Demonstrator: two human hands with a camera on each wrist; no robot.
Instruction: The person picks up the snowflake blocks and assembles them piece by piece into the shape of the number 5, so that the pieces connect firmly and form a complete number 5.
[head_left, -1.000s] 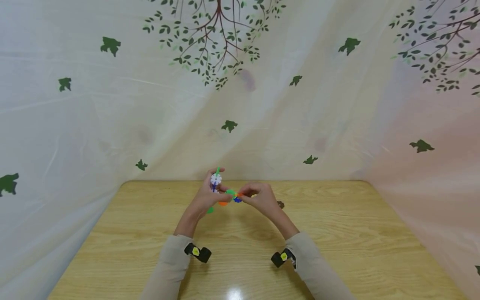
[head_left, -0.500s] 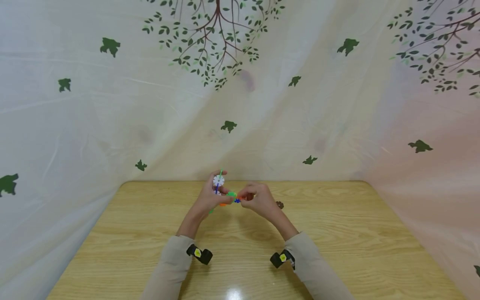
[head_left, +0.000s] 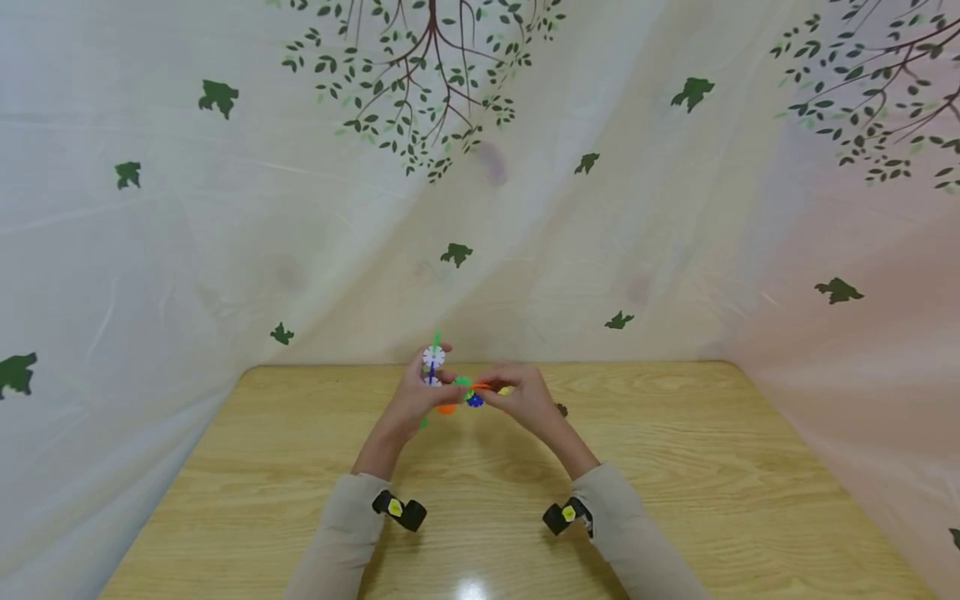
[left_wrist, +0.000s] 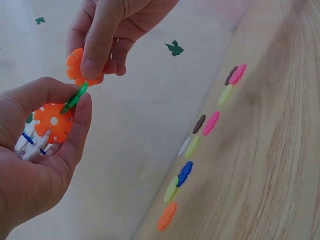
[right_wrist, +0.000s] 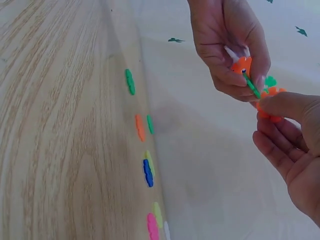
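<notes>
My left hand (head_left: 408, 402) holds a joined chain of notched plastic discs above the far part of the table. White discs (head_left: 433, 357) and blue ones sit in its palm, beside an orange disc (left_wrist: 52, 122). At the chain's near end, a green disc (left_wrist: 75, 97) is pinched between my left thumb and finger. My right hand (head_left: 522, 393) pinches a second orange disc (left_wrist: 75, 67) by thumb and fingers, its edge right at the green disc's edge. In the right wrist view, the right thumb covers part of that orange disc (right_wrist: 272, 118).
Loose notched discs lie along the far edge of the wooden table (head_left: 465, 500): orange (left_wrist: 167, 216), blue (left_wrist: 184, 173), pink (left_wrist: 211, 123), brown (head_left: 562, 410) and green (right_wrist: 130, 81), among several others. A pale leaf-printed curtain (head_left: 525, 292) hangs behind the table.
The left hand and its chain shift slightly right, then slightly back left and up. The orange disc in my right fingers shows more plainly now than half a second ago. Both hands keep their holds.
</notes>
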